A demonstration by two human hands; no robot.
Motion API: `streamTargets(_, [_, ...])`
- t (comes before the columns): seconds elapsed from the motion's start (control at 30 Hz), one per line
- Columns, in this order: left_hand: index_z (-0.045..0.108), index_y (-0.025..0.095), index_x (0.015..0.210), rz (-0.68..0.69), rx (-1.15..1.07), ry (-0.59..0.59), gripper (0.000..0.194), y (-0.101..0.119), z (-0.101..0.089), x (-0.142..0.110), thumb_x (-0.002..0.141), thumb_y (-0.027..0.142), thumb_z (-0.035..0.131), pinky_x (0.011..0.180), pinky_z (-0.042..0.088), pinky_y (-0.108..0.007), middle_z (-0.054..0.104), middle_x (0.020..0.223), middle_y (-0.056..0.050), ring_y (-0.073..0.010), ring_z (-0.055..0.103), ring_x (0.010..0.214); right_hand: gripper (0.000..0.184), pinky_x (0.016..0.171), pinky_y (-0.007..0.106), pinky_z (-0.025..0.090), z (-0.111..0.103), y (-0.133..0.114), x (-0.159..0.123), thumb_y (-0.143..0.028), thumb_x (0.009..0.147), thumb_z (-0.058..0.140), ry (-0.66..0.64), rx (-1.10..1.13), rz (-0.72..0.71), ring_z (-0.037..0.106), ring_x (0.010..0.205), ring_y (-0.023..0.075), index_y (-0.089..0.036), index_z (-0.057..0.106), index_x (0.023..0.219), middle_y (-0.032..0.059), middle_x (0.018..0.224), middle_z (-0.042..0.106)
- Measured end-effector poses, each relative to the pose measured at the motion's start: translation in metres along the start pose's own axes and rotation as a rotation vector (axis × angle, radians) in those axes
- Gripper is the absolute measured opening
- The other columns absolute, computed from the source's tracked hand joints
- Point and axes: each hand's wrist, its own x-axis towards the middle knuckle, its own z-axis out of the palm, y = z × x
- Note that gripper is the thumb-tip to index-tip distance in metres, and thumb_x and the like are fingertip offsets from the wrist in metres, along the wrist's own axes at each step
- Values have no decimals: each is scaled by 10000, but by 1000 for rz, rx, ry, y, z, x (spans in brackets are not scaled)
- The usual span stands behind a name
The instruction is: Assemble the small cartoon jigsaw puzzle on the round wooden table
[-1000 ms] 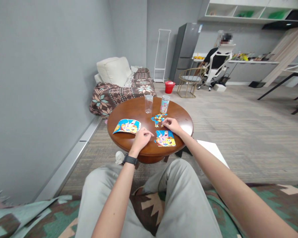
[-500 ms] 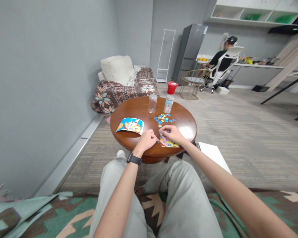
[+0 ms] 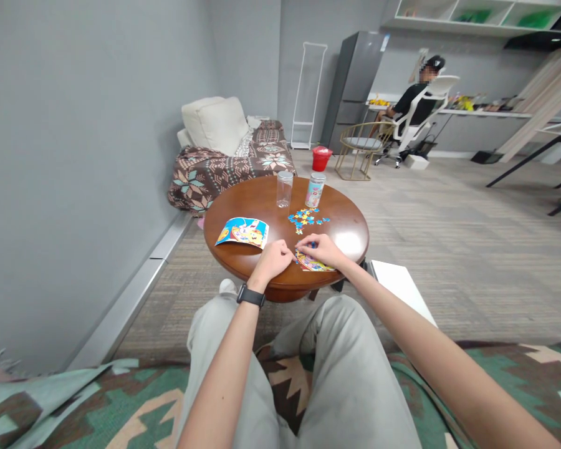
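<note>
A partly assembled jigsaw puzzle [image 3: 314,263] with yellow and pink figures lies near the front edge of the round table. My right hand [image 3: 325,251] rests over its upper part, thumb and fingers pinched together; whatever is between them is too small to make out. At the puzzle's left edge, my left hand [image 3: 277,258] has its fingers curled closed, their tips partly hidden. Loose blue and yellow puzzle pieces [image 3: 303,218] are scattered just beyond the right hand. A curved picture sheet [image 3: 244,232] lies to the left of my left hand.
On the wooden table [image 3: 243,198], a clear jar [image 3: 284,191] and a printed can [image 3: 315,191] stand at the back. Beyond are a red bucket [image 3: 321,159], a gold-framed chair [image 3: 362,144] and a seated person [image 3: 414,96]. A white box-like object [image 3: 399,287] is right of the table.
The view has tilted slightly, so the scene sits a little higher. Both hands stay at the puzzle, with the right fingers shifted slightly along its upper edge.
</note>
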Motion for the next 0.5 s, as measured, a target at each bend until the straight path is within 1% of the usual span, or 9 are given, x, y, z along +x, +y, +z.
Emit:
streamTargets(0.2, [768, 156, 673, -17, 11, -7, 279, 1, 0, 1, 790, 89, 524, 691, 423, -248, 621, 703, -18, -136, 574, 703, 142, 794, 305, 480, -1, -5, -1, -249, 793, 664, -22, -35, -28, 659, 835, 188, -194, 780, 854, 56, 871, 749])
streamTargets(0.3, [770, 158, 688, -21, 0, -5, 275, 1, 1, 1, 794, 95, 524, 699, 430, -248, 627, 717, -18, -135, 576, 704, 128, 792, 302, 474, 0, -4, 0, -249, 792, 662, -19, -34, -76, 645, 830, 179, -192, 770, 831, 53, 865, 723])
streamTargets(0.4, [772, 157, 700, -26, -10, 5, 274, 1, 1, 0, 790, 93, 522, 712, 442, -246, 622, 717, -18, -133, 575, 699, 124, 765, 295, 472, 2, -3, 1, -269, 788, 661, -17, -5, -119, 626, 804, 166, -191, 758, 785, 50, 862, 686])
streamTargets(0.5, [771, 161, 699, -25, -7, 9, 290, 3, -1, -1, 792, 87, 506, 720, 443, -244, 616, 711, -16, -133, 573, 700, 173, 797, 304, 468, 1, -2, 2, -327, 804, 644, 30, 74, -90, 619, 826, 171, -189, 749, 791, 48, 856, 675])
